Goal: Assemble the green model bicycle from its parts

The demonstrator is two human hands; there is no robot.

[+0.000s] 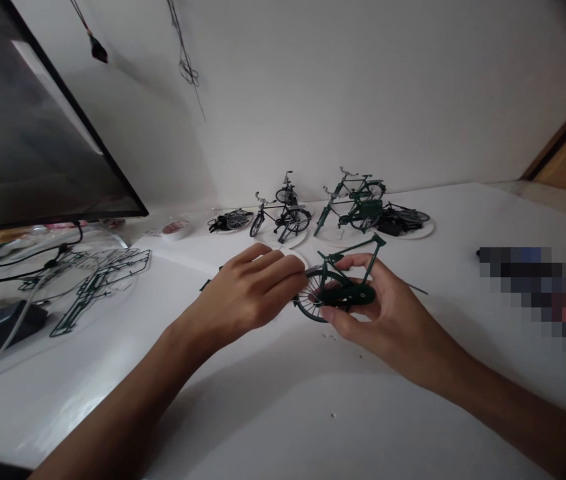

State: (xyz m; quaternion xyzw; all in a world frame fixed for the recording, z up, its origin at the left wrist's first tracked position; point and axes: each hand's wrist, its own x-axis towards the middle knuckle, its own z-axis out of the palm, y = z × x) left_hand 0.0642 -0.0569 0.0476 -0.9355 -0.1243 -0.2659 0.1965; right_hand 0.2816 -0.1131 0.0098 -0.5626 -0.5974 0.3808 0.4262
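Observation:
My right hand (377, 310) grips a dark green model bicycle (350, 291) above the table, thumb in front by the wheel hub and fingers behind the frame. Only one spoked wheel (311, 297) shows on it, at the left end; the frame's other end points up to the right, with no wheel visible there. Closed at the outer edge of that wheel is my left hand (253, 287), its fingers curled and pressed together. Its fingertips are partly hidden, so any small part between them does not show. Behind my hands, a white disc (297, 255) is partly covered.
Black model bicycles (283, 217) and green ones (357, 203) stand along the wall, with dark parts on plates (413, 230) beside them. Green part frames (97, 283), cables and a black box (3, 333) lie left, below a monitor (37, 127). A blurred patch (543, 280) covers the right.

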